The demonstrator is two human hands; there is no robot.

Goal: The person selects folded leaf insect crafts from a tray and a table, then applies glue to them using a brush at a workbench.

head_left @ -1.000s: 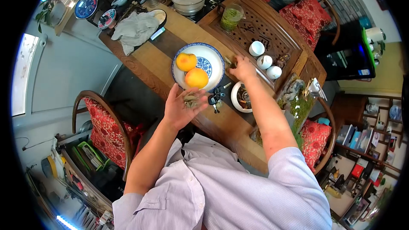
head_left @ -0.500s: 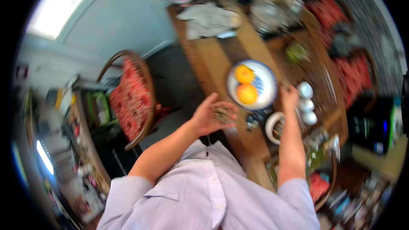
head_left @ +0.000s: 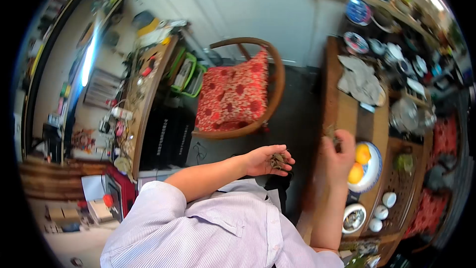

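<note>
My left hand [head_left: 261,162] is held palm up and slightly cupped over the floor beside the table. Several small brown dry pieces [head_left: 278,161], perhaps dried leaves or shells, rest in it. My right hand [head_left: 342,155] is raised over the table's near-left side with thumb and fingers pinched together. A similar brownish dry piece [head_left: 330,131] sticks up from its fingertips. Just right of that hand stands a blue-rimmed white plate [head_left: 375,167] with two orange-yellow fruits [head_left: 356,172]. Closer to me is a white bowl [head_left: 362,213] with brownish bits inside.
On the wooden table [head_left: 331,104] lie a grey cloth [head_left: 358,78], a glass pot [head_left: 404,114] and white cups [head_left: 381,212]. A chair with a red patterned cushion [head_left: 233,92] stands ahead. A cluttered desk [head_left: 148,94] with a green crate [head_left: 191,77] is at left.
The view has swung left, so the table now lies at the right. My right hand has lifted from beside the white cups to the plate's left side. My left hand still carries the brown pieces.
</note>
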